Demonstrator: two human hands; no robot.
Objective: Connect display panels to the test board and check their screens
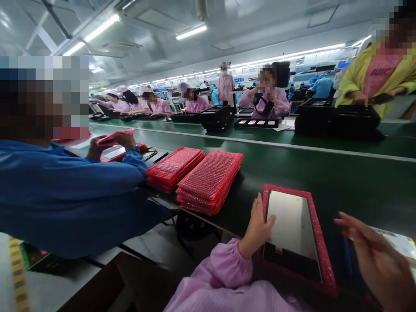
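Observation:
A flat display panel (292, 229) with a pale reflective face and a black lower band lies on a red bubble-wrap pouch (320, 229) on the bench in front of me. My left hand (258, 227) rests at the panel's left edge. Its fingers are stretched out along the red border, and the thumb reaches over the panel's face. To the right, apart from the panel, my right hand (378, 255) is held up with fingers extended and nothing visible in it. A blue pen-like thing (347, 255) lies beside that hand, partly in shadow.
Two stacks of red bubble-wrap pouches, a nearer stack (211, 182) and a farther stack (175, 167), stand to my left. A co-worker in a blue sleeve (81, 190) handles a red pouch. Black trays (338, 119) line the far side. A white-yellow item (398, 242) lies at right.

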